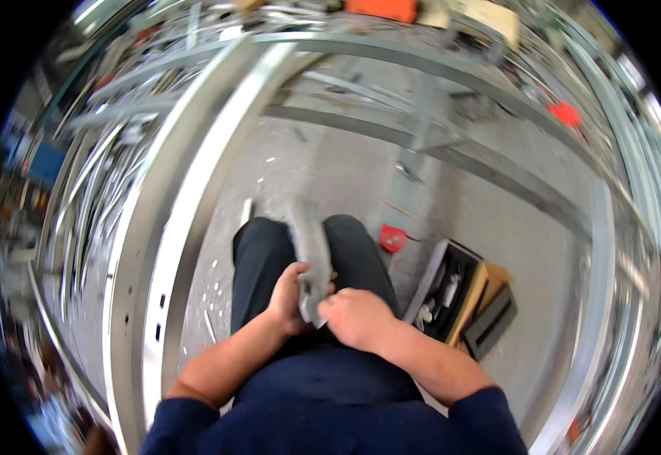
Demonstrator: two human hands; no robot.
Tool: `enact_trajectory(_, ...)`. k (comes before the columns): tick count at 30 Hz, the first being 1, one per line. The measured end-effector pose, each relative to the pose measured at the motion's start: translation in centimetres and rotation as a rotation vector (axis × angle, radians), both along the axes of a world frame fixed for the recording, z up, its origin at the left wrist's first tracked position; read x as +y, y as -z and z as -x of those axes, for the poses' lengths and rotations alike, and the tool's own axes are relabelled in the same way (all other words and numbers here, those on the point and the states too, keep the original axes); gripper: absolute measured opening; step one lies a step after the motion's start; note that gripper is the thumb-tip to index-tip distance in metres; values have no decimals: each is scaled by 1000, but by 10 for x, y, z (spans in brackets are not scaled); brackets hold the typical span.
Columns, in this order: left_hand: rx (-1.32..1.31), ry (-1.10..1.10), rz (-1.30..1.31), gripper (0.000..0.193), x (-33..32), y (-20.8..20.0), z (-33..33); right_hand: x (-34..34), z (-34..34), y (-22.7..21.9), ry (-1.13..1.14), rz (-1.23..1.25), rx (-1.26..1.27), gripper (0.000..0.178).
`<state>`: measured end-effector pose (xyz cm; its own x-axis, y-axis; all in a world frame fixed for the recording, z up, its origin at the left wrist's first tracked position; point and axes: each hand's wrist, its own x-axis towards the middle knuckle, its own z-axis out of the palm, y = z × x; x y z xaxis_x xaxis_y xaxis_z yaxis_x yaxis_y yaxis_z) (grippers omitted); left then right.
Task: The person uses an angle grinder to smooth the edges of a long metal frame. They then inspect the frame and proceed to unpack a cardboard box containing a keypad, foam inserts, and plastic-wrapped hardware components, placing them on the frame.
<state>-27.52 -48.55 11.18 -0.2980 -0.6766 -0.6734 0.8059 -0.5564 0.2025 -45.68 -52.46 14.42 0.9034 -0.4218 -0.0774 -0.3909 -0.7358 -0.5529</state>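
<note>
In the head view, the person's left hand (289, 297) is wrapped around a long grey piece (311, 241) near its lower end, with the thumb side against its left edge and some fingertips showing at its right edge. The palm is hidden, but the hand is closed around the piece. The right hand (357, 317) is at the bottom end of the same piece, its fingers curled inward and touching its right edge; whether they pinch it or only press against it cannot be told.

The grey piece is above the person's lap, between the thighs of the dark trousers (258, 246), its far end pointing away from the body. It is blurred, so its surface and exact outline are unclear.

To the right of the knees, a red object (393, 239) lies on the grey floor (346, 171). Nearer the right forearm stands an open case (446, 292) with a dark interior and items inside. Two pale metal beams (203, 163) run along the left.
</note>
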Motion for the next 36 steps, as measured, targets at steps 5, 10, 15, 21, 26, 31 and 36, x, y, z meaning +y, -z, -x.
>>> enact_trajectory(5,-819,191,64,26,14,-9,-5,-10,11,11,-140,-333,-164,23)
enact_trajectory(10,-1423,838,373,22,19,-98,-20,-23,58,38,577,-353,-538,47)
enact_trajectory(15,-1526,1546,1098,24,0,-197,-33,-36,63,18,570,-67,-799,90)
enact_trajectory(21,-1201,1858,1487,29,-55,-223,-16,-37,62,32,-188,-1192,-478,93)
enact_trajectory(26,-1185,1579,1244,32,-108,-184,-35,-15,100,52,17,-1558,-577,68)
enact_trajectory(31,-1312,815,844,27,-136,-97,3,7,121,53,395,-1400,-791,70)
enact_trajectory(36,-280,324,538,39,-151,2,59,21,127,65,702,-1424,-1056,78)
